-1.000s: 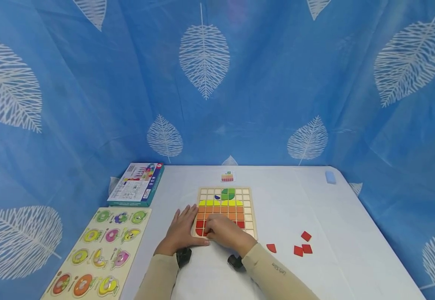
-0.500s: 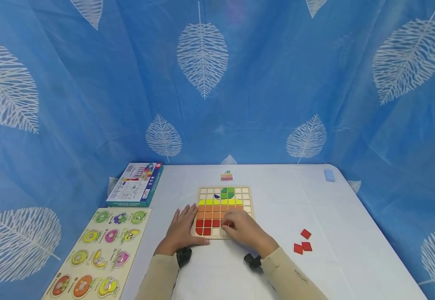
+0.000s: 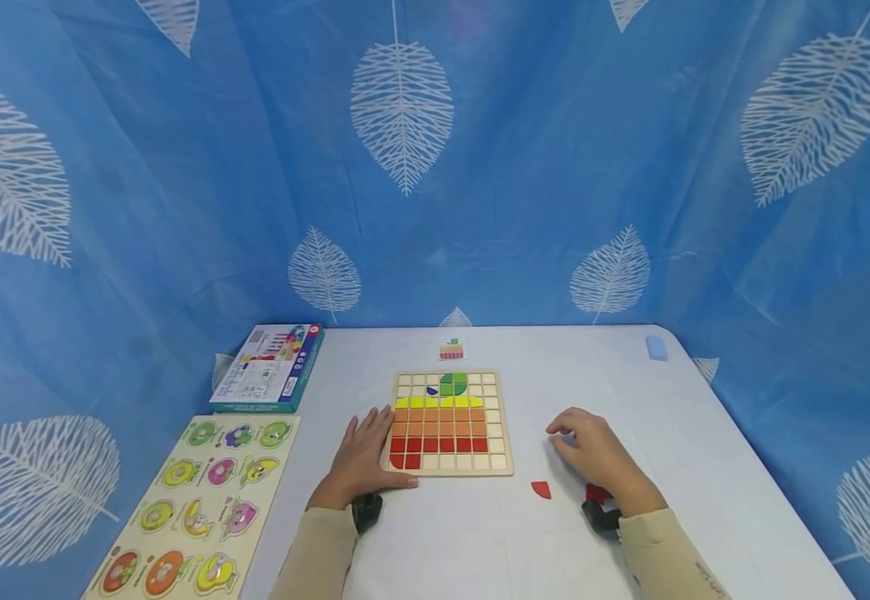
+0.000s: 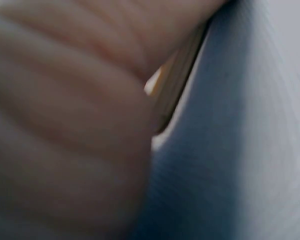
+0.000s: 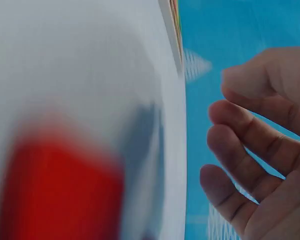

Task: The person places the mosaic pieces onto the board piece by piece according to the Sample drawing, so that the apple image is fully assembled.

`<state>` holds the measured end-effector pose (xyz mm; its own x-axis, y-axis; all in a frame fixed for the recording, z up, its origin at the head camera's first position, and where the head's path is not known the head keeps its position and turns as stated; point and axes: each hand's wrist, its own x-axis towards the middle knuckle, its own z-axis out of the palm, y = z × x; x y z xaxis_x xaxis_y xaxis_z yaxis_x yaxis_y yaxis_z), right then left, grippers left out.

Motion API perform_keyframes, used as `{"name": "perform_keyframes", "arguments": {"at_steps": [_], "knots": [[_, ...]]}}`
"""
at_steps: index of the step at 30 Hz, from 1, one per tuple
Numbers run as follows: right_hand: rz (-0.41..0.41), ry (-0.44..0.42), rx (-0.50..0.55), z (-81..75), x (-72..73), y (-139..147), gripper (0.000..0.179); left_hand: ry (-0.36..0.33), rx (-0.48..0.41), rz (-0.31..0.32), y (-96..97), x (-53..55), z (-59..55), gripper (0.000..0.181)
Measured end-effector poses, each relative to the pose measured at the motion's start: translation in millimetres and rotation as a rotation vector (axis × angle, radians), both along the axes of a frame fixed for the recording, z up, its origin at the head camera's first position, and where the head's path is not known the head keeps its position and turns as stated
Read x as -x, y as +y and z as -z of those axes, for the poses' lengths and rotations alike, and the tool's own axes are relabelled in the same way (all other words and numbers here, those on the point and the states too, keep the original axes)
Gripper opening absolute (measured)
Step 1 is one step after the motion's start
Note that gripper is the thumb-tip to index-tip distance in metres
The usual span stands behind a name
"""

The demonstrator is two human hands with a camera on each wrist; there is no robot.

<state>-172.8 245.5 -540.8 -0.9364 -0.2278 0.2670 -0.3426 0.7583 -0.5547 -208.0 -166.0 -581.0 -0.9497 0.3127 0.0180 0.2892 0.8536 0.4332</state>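
A wooden grid board lies on the white table, bearing green, yellow, orange and red tiles in rows and one small blue piece. Along its left edge my left hand rests with fingers spread, the thumb by the near corner. That hand's palm fills much of the left wrist view beside the board's edge. Right of the board, my right hand hovers with loosely bent fingers, holding nothing in the right wrist view. Loose red tiles lie partly hidden under its wrist. A red quarter-round piece lies between board and hand.
A small picture card lies behind the board. To the left are a flat game box and a wooden fruit puzzle board. A light blue block sits at the far right corner. Blue leaf-patterned cloth hangs behind.
My right hand has moved right, from over the board's lower rows to above the table near the loose red tiles. The board's red rows are now uncovered. My left hand has stayed still.
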Motion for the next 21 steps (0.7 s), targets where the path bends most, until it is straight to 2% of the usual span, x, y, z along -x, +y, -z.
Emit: {"name": "perform_keyframes", "arguments": {"at_steps": [3,7,9,12,16,21], "knots": [[0.046,-0.1,-0.021,-0.8,-6.1,27,0.018,-0.005,0.007,-0.002,-0.2,0.3,-1.3,0.133],[0.088,-0.293,-0.042,-2.5,-17.2,57,0.02,-0.011,0.004,-0.002,-0.3,-0.7,-2.1,0.134],[0.103,-0.347,-0.04,-2.0,-22.5,66,0.021,-0.01,0.0,-0.002,-0.3,-1.1,-2.3,0.134],[0.102,-0.374,-0.019,-0.6,-28.6,74,0.022,-0.006,0.002,-0.006,-0.3,-1.1,-2.4,0.134],[0.105,-0.358,-0.008,1.9,-31.8,78,0.025,0.007,0.004,-0.006,0.1,-0.9,-1.9,0.133],[0.126,-0.344,-0.019,3.4,-32.7,79,0.025,-0.01,-0.003,-0.005,0.6,-0.8,-0.7,0.134]]}}
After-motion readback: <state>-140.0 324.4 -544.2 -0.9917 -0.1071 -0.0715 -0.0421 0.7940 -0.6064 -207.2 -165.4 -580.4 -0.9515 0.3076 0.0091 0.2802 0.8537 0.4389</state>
